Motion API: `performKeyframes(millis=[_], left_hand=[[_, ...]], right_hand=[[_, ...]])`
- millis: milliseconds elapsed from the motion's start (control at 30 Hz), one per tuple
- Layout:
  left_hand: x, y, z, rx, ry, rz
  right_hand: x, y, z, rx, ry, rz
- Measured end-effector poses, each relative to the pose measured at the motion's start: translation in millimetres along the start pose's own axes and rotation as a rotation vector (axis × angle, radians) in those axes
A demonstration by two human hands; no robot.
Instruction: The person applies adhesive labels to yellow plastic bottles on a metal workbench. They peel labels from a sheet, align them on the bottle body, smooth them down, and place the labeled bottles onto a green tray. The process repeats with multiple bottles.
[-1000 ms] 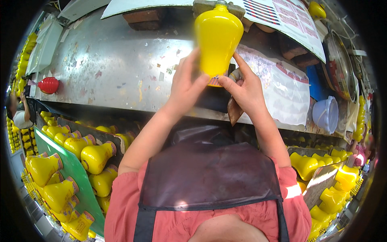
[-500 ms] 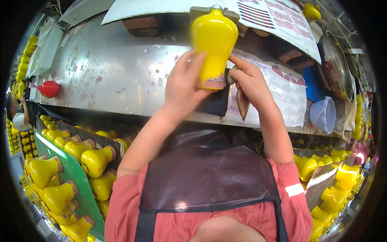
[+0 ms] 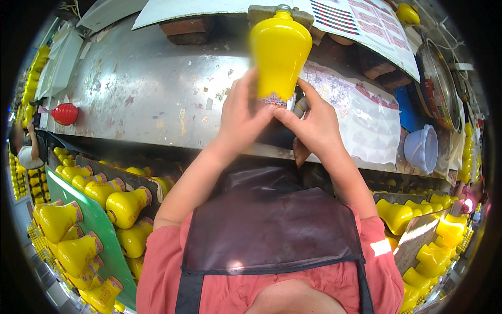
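Over the long, shiny grey metal table [image 3: 157,68] is a smooth, bright yellow bottle-shaped vase [image 3: 281,47], fat near its neck and thin at its foot. Its neck points away, by a dull grey block [image 3: 256,14]. The left hand [image 3: 240,112] and the right hand [image 3: 317,121] hug the thin foot from both sides, thumbs pressing near the small blue-and-red patterned band [image 3: 273,99]. Most fingers behind it are hidden. A brown pointed piece [image 3: 300,152] pokes out below the right hand; I cannot tell how it is held. The vase looks hard, and a bump might crack it. So much shine probably makes it slippery. The fat end may feel heavier, so the thin foot is easy to hold, but a palm under the fat part would steady it.
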State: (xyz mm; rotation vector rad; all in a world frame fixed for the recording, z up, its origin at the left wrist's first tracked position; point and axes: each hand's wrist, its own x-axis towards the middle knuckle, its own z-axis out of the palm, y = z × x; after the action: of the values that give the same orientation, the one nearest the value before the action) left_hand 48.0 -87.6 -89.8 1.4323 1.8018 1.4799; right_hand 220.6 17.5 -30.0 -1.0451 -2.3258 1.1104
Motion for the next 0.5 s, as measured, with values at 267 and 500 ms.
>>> performKeyframes(millis=[267,500], left_hand=[[0,-3,1,-0.106,-0.011,-0.026],[2,8,2,-0.282,0.024,-0.122]], right_hand=[[13,25,-12,0.129,-0.003,0.188],[5,7,-2,0.015,0.12,0.048]])
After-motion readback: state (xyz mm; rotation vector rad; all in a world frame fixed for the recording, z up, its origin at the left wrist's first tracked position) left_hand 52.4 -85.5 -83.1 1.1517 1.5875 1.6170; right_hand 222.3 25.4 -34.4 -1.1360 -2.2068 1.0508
